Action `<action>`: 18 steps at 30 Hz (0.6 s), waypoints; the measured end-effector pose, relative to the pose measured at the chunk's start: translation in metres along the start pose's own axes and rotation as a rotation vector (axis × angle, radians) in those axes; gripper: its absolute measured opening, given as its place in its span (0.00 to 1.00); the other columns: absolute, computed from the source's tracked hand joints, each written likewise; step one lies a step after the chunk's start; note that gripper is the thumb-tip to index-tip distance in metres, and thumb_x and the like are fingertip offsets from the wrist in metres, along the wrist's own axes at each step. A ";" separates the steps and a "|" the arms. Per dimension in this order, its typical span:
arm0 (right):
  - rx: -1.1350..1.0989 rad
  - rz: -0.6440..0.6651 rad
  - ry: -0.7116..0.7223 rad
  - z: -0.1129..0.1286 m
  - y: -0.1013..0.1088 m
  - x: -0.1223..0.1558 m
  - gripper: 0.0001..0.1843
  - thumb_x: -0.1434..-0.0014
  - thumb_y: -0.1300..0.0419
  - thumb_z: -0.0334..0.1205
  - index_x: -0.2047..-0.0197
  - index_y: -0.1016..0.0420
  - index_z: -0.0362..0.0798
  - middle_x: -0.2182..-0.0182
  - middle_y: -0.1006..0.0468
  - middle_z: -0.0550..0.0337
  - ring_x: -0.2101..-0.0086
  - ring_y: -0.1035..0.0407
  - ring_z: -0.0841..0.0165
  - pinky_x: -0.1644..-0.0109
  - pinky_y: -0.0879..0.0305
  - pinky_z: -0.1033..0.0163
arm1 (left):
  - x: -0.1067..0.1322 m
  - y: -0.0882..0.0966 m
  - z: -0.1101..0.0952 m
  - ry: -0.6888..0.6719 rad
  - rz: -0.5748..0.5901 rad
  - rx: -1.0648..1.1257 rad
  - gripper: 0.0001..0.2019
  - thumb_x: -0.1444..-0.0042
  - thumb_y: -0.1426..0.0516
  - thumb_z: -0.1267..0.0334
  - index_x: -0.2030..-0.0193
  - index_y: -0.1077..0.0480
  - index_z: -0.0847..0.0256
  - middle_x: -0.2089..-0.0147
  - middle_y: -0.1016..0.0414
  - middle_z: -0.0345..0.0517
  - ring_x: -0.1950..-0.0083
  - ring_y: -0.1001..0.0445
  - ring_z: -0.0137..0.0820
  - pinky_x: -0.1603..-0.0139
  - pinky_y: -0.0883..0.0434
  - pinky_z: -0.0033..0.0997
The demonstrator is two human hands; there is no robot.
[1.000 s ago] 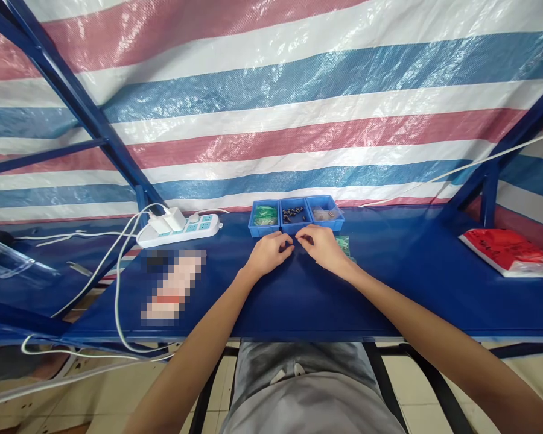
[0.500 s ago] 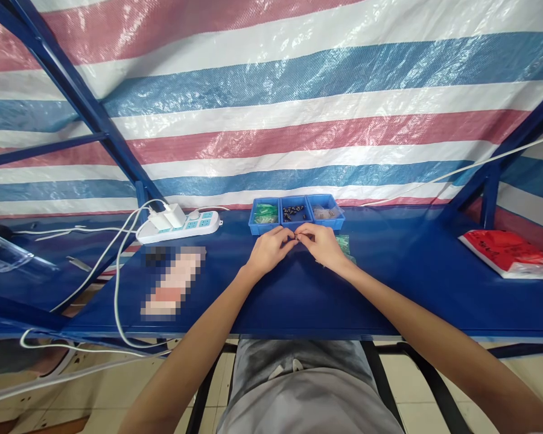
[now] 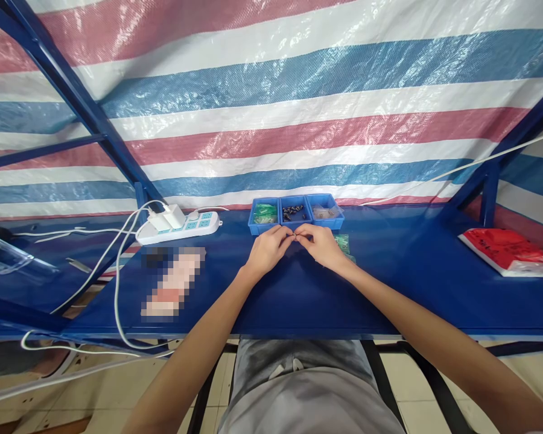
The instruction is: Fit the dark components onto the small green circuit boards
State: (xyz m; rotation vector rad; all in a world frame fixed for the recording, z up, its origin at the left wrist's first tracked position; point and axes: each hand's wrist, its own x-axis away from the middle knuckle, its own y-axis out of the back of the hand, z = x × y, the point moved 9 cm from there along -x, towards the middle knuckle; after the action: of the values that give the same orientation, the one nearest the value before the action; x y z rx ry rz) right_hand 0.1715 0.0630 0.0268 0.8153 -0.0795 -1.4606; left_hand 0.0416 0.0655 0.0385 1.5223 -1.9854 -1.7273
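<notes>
My left hand (image 3: 268,251) and my right hand (image 3: 319,244) meet fingertip to fingertip just in front of three small blue bins (image 3: 296,213) at the back of the blue table (image 3: 298,295). Both hands are closed in a pinch on something too small to make out. The left bin holds green bits, the middle one dark small parts, the right one pale parts in clear wrap. A small green packet (image 3: 344,242) lies by my right wrist.
A white power strip (image 3: 181,226) with plugged chargers and white cables (image 3: 117,271) lies at the back left. A blurred pinkish object (image 3: 174,282) rests left of my arm. A red bag (image 3: 509,252) sits far right. Blue frame posts stand on both sides.
My two hands have drawn together until their fingertips touch, and both have risen slightly toward the bins.
</notes>
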 end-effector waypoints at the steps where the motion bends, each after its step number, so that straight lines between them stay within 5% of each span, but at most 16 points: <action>1: 0.000 -0.001 -0.007 0.000 0.000 0.000 0.09 0.38 0.42 0.32 0.59 0.21 0.50 0.63 0.16 0.59 0.60 0.21 0.64 0.54 0.29 0.60 | 0.000 0.000 0.000 -0.002 -0.001 0.002 0.11 0.30 0.49 0.56 0.57 0.27 0.57 0.60 0.25 0.43 0.62 0.27 0.31 0.63 0.34 0.30; 18: -0.172 -0.021 -0.072 -0.001 0.004 -0.002 0.07 0.39 0.43 0.37 0.65 0.23 0.48 0.67 0.18 0.59 0.63 0.22 0.64 0.54 0.28 0.59 | 0.000 -0.002 -0.007 -0.057 0.027 0.038 0.08 0.33 0.46 0.58 0.53 0.30 0.57 0.58 0.26 0.43 0.65 0.29 0.28 0.64 0.33 0.29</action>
State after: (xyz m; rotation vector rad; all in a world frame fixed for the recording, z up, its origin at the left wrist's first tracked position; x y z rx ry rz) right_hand 0.1752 0.0652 0.0289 0.6248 0.0005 -1.4943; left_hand 0.0471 0.0606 0.0393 1.4656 -2.0676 -1.7520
